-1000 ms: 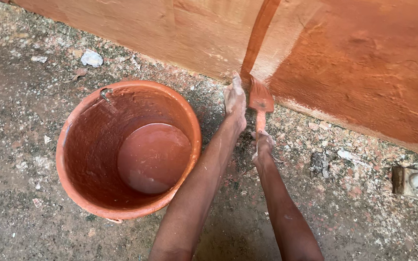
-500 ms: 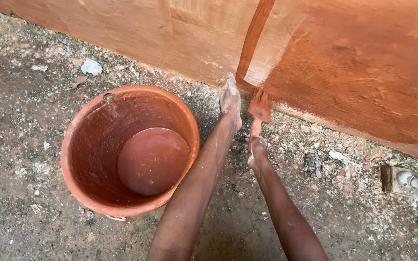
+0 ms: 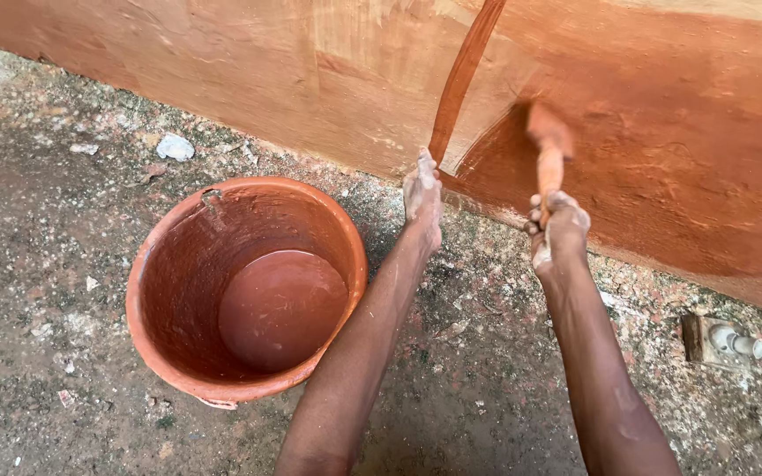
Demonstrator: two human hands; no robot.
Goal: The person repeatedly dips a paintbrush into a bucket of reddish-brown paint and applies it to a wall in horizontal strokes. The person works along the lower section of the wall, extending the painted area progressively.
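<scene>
The right hand (image 3: 559,227) is clenched around the handle of a paintbrush (image 3: 549,145) whose bristles touch the reddish wall (image 3: 681,132). The left hand (image 3: 422,196) rests flat, fingers spread, at the wall's base. A bucket (image 3: 156,264) of reddish paint stands on the ground, near left.

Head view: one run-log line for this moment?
right hand: grips brush, bristles on wall | left hand: at wall base, holds nothing | bucket: upright on ground, holds reddish paint

Soft, even daylight, no glare. Faint diffuse shadow on the ground (image 3: 469,414) beneath the arms. Brush (image 3: 549,145) is motion-blurred; bucket (image 3: 169,264) and gravel are sharp. Wall (image 3: 222,70) bows slightly near the top edge, wide-angle.
</scene>
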